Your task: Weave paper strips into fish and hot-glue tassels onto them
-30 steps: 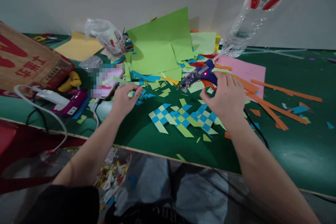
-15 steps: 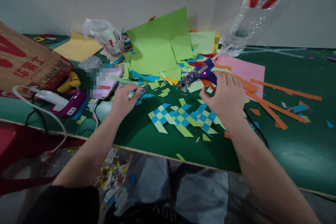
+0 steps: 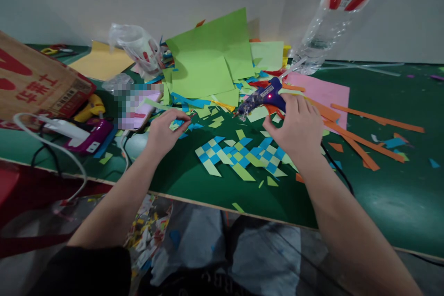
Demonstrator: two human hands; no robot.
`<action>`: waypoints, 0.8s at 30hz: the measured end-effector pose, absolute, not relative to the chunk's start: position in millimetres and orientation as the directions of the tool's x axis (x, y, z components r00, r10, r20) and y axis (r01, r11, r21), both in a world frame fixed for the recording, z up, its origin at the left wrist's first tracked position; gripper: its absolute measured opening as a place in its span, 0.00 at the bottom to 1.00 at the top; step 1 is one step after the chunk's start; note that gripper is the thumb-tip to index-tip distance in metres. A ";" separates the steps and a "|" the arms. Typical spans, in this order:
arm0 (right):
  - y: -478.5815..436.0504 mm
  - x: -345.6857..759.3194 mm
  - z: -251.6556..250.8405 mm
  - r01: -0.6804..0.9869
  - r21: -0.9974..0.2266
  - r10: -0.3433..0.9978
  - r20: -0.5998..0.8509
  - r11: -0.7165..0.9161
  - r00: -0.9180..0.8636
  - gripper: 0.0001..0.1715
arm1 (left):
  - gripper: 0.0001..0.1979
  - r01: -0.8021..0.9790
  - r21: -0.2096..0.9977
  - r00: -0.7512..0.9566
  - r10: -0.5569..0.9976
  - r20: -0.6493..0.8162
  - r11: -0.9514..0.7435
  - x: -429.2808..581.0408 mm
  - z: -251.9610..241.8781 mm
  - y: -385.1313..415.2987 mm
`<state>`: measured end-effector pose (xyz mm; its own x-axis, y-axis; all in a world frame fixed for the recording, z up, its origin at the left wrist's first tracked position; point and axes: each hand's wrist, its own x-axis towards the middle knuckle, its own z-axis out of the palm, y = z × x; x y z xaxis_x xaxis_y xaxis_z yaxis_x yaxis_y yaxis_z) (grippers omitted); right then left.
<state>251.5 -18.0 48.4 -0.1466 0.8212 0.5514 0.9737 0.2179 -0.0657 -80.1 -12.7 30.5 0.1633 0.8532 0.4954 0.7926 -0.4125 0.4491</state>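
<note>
My right hand [image 3: 297,122] grips the handle of a dark blue hot glue gun [image 3: 270,95], its nozzle pointing left and a small red light lit on its side. In front of it lie woven paper pieces [image 3: 239,152] in a blue and light green check, with loose strip ends sticking out. Thumb and forefinger of my left hand [image 3: 167,130] meet in a pinch above small paper scraps. Whatever is between those fingertips, if anything, is too small to make out. A pale green paper strip [image 3: 157,104] lies just behind that hand, over the phone's edge.
Green paper sheets [image 3: 208,64] lean at the back, beside a plastic-bagged cup [image 3: 138,48]. A clear bottle [image 3: 321,32] stands right of them. Orange strips [image 3: 378,120] and pink paper [image 3: 333,92] lie rightward. At left are a phone [image 3: 142,111], power strip [image 3: 93,136] and paper bag [image 3: 38,83].
The thumb and forefinger of my left hand have closed from a small gap into a pinch. My right hand and the hot glue gun stay almost where they were.
</note>
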 end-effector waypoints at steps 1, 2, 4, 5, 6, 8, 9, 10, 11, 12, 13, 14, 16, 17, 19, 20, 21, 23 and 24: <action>-18.0 251.7 48.2 0.973 -0.067 0.823 0.549 0.219 -0.147 0.29 | 0.05 0.791 0.450 0.168 0.853 0.494 -0.415 -80.1 29.9 -13.0; -18.0 251.9 48.2 0.973 -0.069 0.824 0.547 0.221 -0.148 0.29 | 0.05 0.789 0.450 0.171 0.854 0.492 -0.417 -80.0 29.5 -13.5; -18.1 252.3 48.2 0.972 -0.072 0.825 0.545 0.222 -0.147 0.29 | 0.06 0.782 0.459 0.173 0.854 0.490 -0.422 -79.5 29.3 -15.8; -18.1 252.5 48.2 0.973 -0.073 0.825 0.546 0.221 -0.146 0.29 | 0.06 0.777 0.467 0.174 0.857 0.485 -0.422 -79.2 29.7 -17.9; -18.2 252.7 48.2 0.972 -0.073 0.825 0.546 0.221 -0.146 0.29 | 0.06 0.773 0.473 0.177 0.860 0.478 -0.422 -78.9 30.4 -20.6; -18.2 253.0 48.1 0.972 -0.074 0.821 0.551 0.225 -0.148 0.30 | 0.07 0.769 0.476 0.191 0.865 0.465 -0.426 -78.6 32.5 -28.0; -18.3 253.0 48.0 0.971 -0.074 0.818 0.555 0.228 -0.149 0.29 | 0.07 0.769 0.469 0.207 0.864 0.460 -0.434 -79.0 33.5 -32.2; -18.4 252.9 47.8 0.970 -0.074 0.816 0.558 0.231 -0.152 0.29 | 0.08 0.767 0.457 0.234 0.859 0.455 -0.451 -79.8 34.1 -36.5; -18.4 252.7 47.6 0.970 -0.072 0.813 0.561 0.234 -0.154 0.29 | 0.08 0.759 0.443 0.275 0.851 0.448 -0.478 -81.1 34.3 -40.7; -18.4 252.4 47.4 0.970 -0.070 0.812 0.563 0.235 -0.156 0.29 | 0.09 0.746 0.428 0.325 0.839 0.436 -0.511 -82.9 33.9 -44.6; -18.4 252.0 47.2 0.970 -0.065 0.810 0.565 0.234 -0.158 0.29 | 0.09 0.731 0.414 0.373 0.826 0.423 -0.542 -85.1 32.9 -48.1; -18.4 251.5 47.0 0.970 -0.059 0.809 0.565 0.234 -0.161 0.29 | 0.09 0.719 0.399 0.413 0.811 0.414 -0.569 -87.7 31.2 -51.2; -18.3 250.6 46.8 0.971 -0.047 0.808 0.565 0.233 -0.166 0.29 | 0.09 0.706 0.368 0.463 0.788 0.406 -0.605 -93.2 26.4 -56.0; -18.2 250.2 46.7 0.972 -0.044 0.808 0.564 0.232 -0.168 0.28 | 0.09 0.705 0.354 0.475 0.780 0.408 -0.615 -95.8 23.7 -58.0; -18.4 249.6 46.9 0.972 -0.042 0.810 0.562 0.231 -0.168 0.28 | 0.09 0.704 0.335 0.489 0.769 0.410 -0.626 -100.0 19.0 -61.0; -18.6 249.4 47.1 0.972 -0.041 0.811 0.560 0.230 -0.168 0.28 | 0.09 0.700 0.327 0.499 0.763 0.412 -0.634 -101.4 17.4 -62.2; -18.8 249.2 47.2 0.972 -0.041 0.812 0.559 0.230 -0.168 0.28 | 0.09 0.695 0.318 0.510 0.754 0.415 -0.645 -102.3 16.4 -63.2; -19.3 249.0 47.6 0.973 -0.034 0.811 0.560 0.229 -0.171 0.27 | 0.09 0.677 0.299 0.538 0.730 0.422 -0.672 -102.7 16.4 -64.3; -19.5 248.9 47.7 0.973 -0.029 0.809 0.561 0.229 -0.173 0.27 | 0.08 0.667 0.292 0.551 0.718 0.426 -0.686 -102.5 17.2 -64.5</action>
